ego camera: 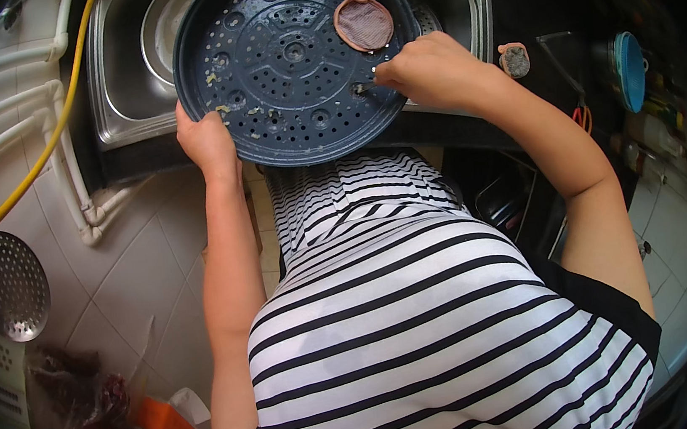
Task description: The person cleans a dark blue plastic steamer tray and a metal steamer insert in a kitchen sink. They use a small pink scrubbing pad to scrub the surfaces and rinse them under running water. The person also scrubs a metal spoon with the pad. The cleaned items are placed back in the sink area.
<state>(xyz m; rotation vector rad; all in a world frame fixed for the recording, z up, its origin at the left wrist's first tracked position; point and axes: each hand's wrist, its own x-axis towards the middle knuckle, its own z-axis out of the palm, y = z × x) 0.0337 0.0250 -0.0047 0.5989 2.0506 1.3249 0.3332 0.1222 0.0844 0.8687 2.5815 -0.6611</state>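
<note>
My left hand (208,138) grips the lower left rim of a round dark blue-grey perforated steamer tray (298,80), which is held over the steel sink. Over the tray's right side is my right hand (429,71), its fingers curled together and the fingertips near the perforated surface. Whether a small scrap is pinched in them cannot be told. Inside the tray, at the upper right, lies a round scrubbing pad (363,21) with a pink edge. Pale yellowish food scraps (222,109) cling to the tray's lower left part, and its surface looks wet.
Behind the tray is a double-bowl steel sink (128,112), with a metal basin (155,39) in its left bowl. On the dark counter at right lie a small grey-and-pink scrubber (515,60) and a blue round item (630,70). A yellow hose (50,146) and white pipes (67,163) run at left.
</note>
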